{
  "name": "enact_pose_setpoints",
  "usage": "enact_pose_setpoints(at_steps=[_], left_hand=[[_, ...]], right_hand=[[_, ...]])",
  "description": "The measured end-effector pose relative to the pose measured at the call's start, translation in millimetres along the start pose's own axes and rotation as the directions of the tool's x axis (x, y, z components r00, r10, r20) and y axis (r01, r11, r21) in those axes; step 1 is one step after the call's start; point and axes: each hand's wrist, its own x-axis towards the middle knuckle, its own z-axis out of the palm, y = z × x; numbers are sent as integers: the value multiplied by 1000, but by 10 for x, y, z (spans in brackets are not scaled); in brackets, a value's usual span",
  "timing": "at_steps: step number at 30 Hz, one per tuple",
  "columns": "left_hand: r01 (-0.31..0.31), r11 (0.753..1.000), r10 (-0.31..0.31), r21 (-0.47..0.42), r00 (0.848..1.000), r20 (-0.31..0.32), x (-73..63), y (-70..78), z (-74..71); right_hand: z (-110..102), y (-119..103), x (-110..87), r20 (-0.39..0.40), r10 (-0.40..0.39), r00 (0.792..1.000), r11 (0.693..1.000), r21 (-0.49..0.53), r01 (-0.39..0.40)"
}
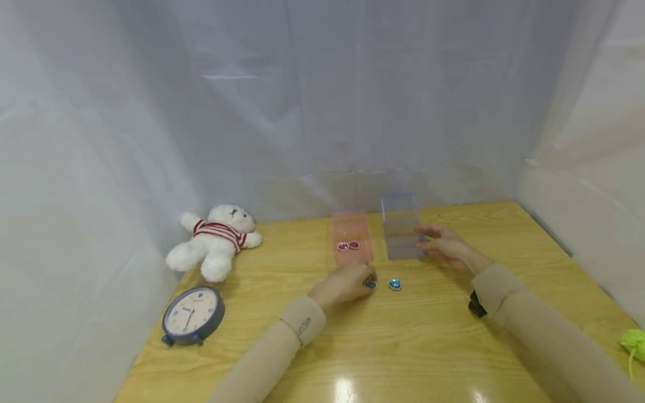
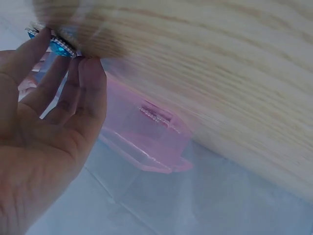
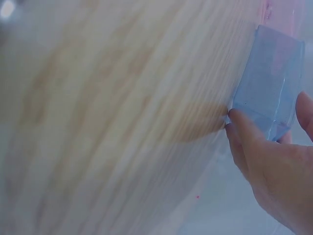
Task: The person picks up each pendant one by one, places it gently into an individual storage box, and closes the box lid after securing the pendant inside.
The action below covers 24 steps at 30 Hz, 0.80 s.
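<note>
My left hand (image 1: 347,281) pinches a blue gem (image 2: 61,46) with a beaded silvery rim between thumb and fingertips, low over the wooden table. A second blue gem (image 1: 395,284) lies on the table just to its right. Beyond the left hand, an open pink see-through box (image 1: 351,224) holds two pink gems (image 1: 349,245) side by side. My right hand (image 1: 445,244) touches the right side of an open bluish see-through box (image 3: 269,78), its fingers fairly straight and apart. No gem shows inside that bluish box.
A white teddy bear (image 1: 216,240) in a striped top lies at the back left, with a blue alarm clock (image 1: 193,315) in front of it. A bright green object (image 1: 634,342) sits at the right edge. Pale sheeting (image 1: 322,112) surrounds the table (image 1: 403,347).
</note>
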Motion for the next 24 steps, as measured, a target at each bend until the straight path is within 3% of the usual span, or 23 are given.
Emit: enact_pose_setpoints(at_steps=[6, 11, 18, 21, 24], left_hand=[[7, 999, -7, 38, 1000, -6, 16, 13, -2], [20, 1000, -21, -15, 999, -36, -8, 46, -42], [-1, 996, -13, -85, 987, -161, 15, 107, -203], [-15, 996, -4, -85, 976, -218, 79, 105, -270], [-41, 986, -5, -159, 961, -278, 148, 83, -320]], right_hand=[[11, 2, 2, 9, -11, 1000, 1000, 11, 11], [26, 16, 18, 26, -25, 999, 1000, 13, 24], [21, 14, 30, 40, -33, 999, 999, -16, 34], [36, 14, 46, 36, -30, 999, 1000, -9, 30], [56, 16, 59, 44, -29, 999, 1000, -3, 30]])
